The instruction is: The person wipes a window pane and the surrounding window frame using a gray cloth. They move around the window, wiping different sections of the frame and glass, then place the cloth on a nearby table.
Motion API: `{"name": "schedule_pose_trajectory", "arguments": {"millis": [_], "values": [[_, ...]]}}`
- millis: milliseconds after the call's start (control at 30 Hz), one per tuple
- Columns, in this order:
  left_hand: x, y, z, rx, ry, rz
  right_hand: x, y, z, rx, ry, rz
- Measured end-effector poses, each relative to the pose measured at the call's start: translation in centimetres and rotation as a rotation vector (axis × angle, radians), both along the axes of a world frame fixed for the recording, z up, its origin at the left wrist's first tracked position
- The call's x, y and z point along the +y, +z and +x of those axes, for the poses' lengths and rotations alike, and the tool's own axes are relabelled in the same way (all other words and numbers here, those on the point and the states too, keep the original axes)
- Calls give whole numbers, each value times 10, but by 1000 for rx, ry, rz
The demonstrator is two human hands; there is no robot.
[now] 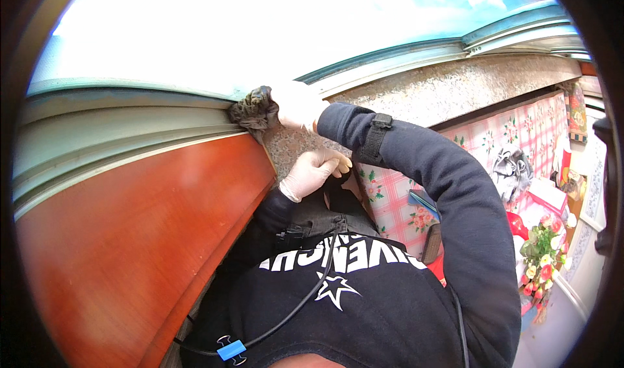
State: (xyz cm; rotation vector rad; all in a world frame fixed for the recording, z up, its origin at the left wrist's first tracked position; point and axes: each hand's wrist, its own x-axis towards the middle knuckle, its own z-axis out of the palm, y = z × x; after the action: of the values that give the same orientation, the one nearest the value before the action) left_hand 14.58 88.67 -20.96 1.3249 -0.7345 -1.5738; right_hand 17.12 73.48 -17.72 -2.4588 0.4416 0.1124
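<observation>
My right hand, in a white glove, grips a crumpled dark, wet-looking cloth. The cloth presses into the corner where the pale metal window frame meets the speckled stone sill. Bright light washes out much of that glove. Below it, my left hand, also gloved, hovers in front of the sill's near end. Its fingers are curled together, and nothing shows in them.
A glossy red-brown wood panel slants along the left. To the right, a table under a checked floral cloth bears a grey cloth, a blue flat item and artificial flowers. A black cable crosses my chest.
</observation>
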Motion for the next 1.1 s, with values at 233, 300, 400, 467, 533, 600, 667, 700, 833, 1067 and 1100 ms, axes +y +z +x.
{"name": "schedule_pose_trajectory", "arguments": {"millis": [233,300,400,467,533,600,667,700,833,1067,1100], "values": [[-4,-3,-1,-29,-24,-46,-12,6,-17,-87,105,-127],[-2,-3,-1,-45,-19,-44,-13,9,-20,-115,86,-204],[6,-3,-2,-28,9,-97,-8,5,-17,-62,50,-169],[9,-3,-2,12,21,-59,-2,-3,-8,20,-19,-103],[11,-3,-3,-8,20,-50,3,-11,1,61,-89,6],[10,-3,-4,-54,24,-21,2,-16,3,76,-147,85],[7,-4,-6,-34,32,-33,-4,-17,-5,30,-114,59],[6,-4,-7,-26,34,-31,-9,-15,-14,37,-163,315],[5,-4,-6,-94,-2,-56,-24,7,-49,-238,-147,148],[5,-4,-11,-153,36,-73,12,30,-22,-755,385,-492],[5,-4,-11,-174,27,-37,17,26,-16,-680,402,-559]]}}
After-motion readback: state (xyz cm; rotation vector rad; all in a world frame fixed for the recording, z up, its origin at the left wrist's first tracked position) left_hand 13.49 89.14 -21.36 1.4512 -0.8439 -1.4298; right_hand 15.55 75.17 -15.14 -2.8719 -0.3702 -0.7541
